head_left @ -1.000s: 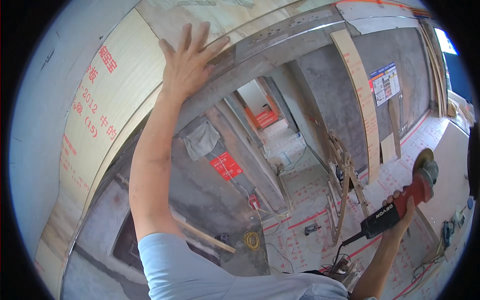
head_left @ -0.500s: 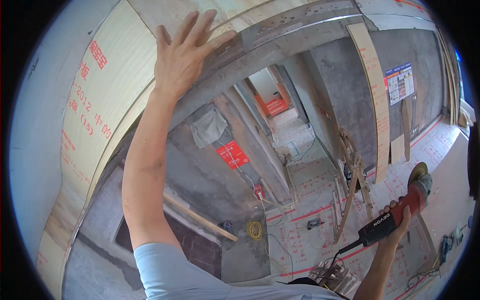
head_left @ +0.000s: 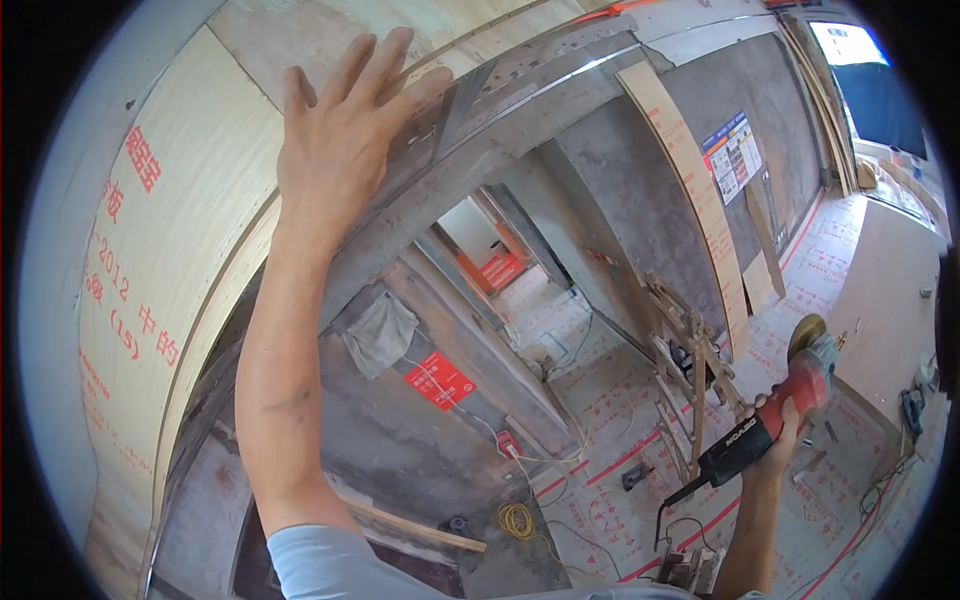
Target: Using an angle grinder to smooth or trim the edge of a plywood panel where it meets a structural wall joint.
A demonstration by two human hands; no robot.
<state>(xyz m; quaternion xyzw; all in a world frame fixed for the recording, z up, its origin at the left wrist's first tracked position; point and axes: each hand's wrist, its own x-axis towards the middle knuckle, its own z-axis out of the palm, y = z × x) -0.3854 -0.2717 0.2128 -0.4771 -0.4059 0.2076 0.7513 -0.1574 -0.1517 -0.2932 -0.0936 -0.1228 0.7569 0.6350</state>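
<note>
My left hand (head_left: pixel 335 150) is raised at the upper left, its fingers spread over the edge of a plywood panel (head_left: pixel 300 45); whether the palm touches it I cannot tell. Beside that hand a curved pale board (head_left: pixel 170 240) with red print runs down the left. At the lower right my right hand (head_left: pixel 785 435) grips a red and black angle grinder (head_left: pixel 738 452) by its body. The grinder's round disc (head_left: pixel 806 336) points up and away from me. A dark cord (head_left: pixel 684 491) trails from its rear end.
A wooden stepladder or trestle (head_left: pixel 697 365) stands beyond the grinder. A tall plywood strip (head_left: pixel 690 190) leans on the grey wall. A coiled yellow cable (head_left: pixel 516 520) and a red socket box (head_left: pixel 508 443) lie at left. Printed protective sheeting (head_left: pixel 600 495) covers the floor.
The view has swung to the right, so the wall, window and large board at right show more. My left hand stays spread at the panel edge; the grinder stays in my right hand.
</note>
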